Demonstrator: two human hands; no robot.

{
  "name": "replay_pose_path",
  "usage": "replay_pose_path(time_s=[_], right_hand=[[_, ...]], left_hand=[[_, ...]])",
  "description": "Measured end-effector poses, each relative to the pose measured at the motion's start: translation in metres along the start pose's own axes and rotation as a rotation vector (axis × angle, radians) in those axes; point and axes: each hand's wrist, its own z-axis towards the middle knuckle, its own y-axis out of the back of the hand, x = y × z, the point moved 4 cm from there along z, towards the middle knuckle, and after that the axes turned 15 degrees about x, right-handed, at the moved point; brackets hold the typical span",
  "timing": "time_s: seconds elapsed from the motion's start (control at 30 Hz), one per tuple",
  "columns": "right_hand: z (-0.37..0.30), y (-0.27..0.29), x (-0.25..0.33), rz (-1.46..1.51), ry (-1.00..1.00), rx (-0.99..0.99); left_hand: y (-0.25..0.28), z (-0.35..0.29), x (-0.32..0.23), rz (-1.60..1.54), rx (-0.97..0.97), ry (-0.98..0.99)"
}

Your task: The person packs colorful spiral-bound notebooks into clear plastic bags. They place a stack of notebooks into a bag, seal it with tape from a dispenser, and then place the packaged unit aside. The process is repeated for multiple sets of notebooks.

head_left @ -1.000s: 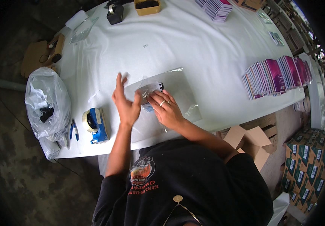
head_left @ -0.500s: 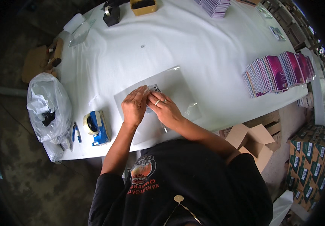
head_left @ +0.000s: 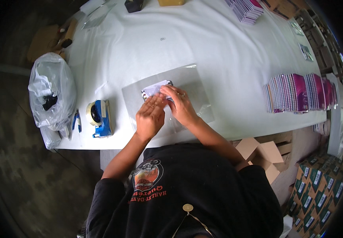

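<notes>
A small flat packet [head_left: 151,90], pale on top with dark patterned ends and what looks like clear film around it, lies on a clear plastic sheet [head_left: 195,81]. My left hand [head_left: 150,116] rests against its near edge, fingers stretched out and side by side. From the right my right hand [head_left: 182,106], a ring on one finger, reaches over the packet. Its fingertips grip the right part, the thumb lower down. Between them the hands cover the packet's near right portion, so its full shape is hidden.
Left of the sheet stand a blue tape dispenser [head_left: 104,119], blue-handled pliers or cutters [head_left: 76,121] and a plastic bag [head_left: 62,107] hanging at the table edge. Purple spiral notebooks [head_left: 300,93] line the right side. An open carton [head_left: 272,152] sits below the edge.
My hands have shifted: the right has moved up over the packet, the left down and nearer me. More of the packet's pale top now shows. The whole view has tilted slightly.
</notes>
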Motion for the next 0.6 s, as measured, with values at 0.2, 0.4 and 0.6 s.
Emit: replay_pose_path(time_s=[0.2,0.4,0.6], right_hand=[[-0.002,0.0,-0.008,-0.041,0.126,-0.046],[0.003,-0.003,-0.001,-0.028,0.15,-0.113],[0.005,0.0,0.004,-0.098,0.109,-0.016]], left_hand=[[0.039,-0.039,0.029,-0.097,-0.229,0.161],[0.093,-0.214,0.195,-0.453,-0.067,1.177],[0.085,-0.217,0.188,-0.982,0.223,1.359]])
